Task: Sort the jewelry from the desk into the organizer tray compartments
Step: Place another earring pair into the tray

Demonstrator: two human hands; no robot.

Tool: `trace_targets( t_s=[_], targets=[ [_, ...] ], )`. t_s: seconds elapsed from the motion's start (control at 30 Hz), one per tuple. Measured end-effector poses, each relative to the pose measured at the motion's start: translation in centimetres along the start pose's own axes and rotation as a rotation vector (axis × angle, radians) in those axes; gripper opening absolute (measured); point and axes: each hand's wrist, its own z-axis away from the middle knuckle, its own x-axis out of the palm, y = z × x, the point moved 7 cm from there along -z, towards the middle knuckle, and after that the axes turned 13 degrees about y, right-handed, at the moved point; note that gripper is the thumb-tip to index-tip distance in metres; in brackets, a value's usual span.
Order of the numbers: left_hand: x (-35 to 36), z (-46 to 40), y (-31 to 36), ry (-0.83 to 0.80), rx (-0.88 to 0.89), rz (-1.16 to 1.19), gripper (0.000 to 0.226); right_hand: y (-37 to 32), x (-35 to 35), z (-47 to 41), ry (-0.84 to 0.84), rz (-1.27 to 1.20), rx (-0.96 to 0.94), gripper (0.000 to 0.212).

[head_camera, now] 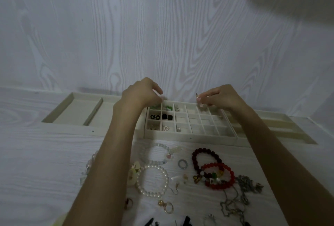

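Observation:
A cream organizer tray (189,136) with many small compartments lies at the far side of the white desk. Its left cells hold green pieces, black earrings (160,116) and small silver items. My left hand (141,92) hovers over the tray's far left corner with curled fingers; whether it holds anything is hidden by blur. My right hand (219,97) pinches a small gold piece (197,96) above the far middle cells. Loose jewelry lies nearer me: a pearl bracelet (151,180), a dark red bead bracelet (206,160), a bright red bracelet (219,176) and a grey ring (182,164).
A second cream tray (75,110) with long compartments lies at the left, and another slotted tray (282,128) at the right. Metal chains (242,195) and several rings lie near the front right. A wood-grain wall stands close behind the trays.

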Motion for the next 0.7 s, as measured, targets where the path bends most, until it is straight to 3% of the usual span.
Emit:
trace_targets(
  t_s=[0.13, 0.3, 0.47, 0.7],
  targets=[
    [1.0, 0.0, -1.3, -0.084, -0.068, -0.05, 0.032, -0.2, 2.4, -2.4, -0.105, 0.327, 0.044, 0.032],
    [1.9, -0.1, -1.8, -0.128, -0.094, -0.096, 0.039, -0.6, 3.9, -3.0, -0.122, 0.574, 0.047, 0.041],
    [1.8, -0.5, -2.5, -0.135, -0.117, -0.081, 0.041, -1.2, 4.1, -2.7, -0.086, 0.678, 0.015, 0.036],
    [1.7, -0.8, -3.2, -0.127, -0.127, -0.053, 0.045, -1.4, 5.0, -2.8, -0.114, 0.757, 0.017, 0.051]
  ],
)
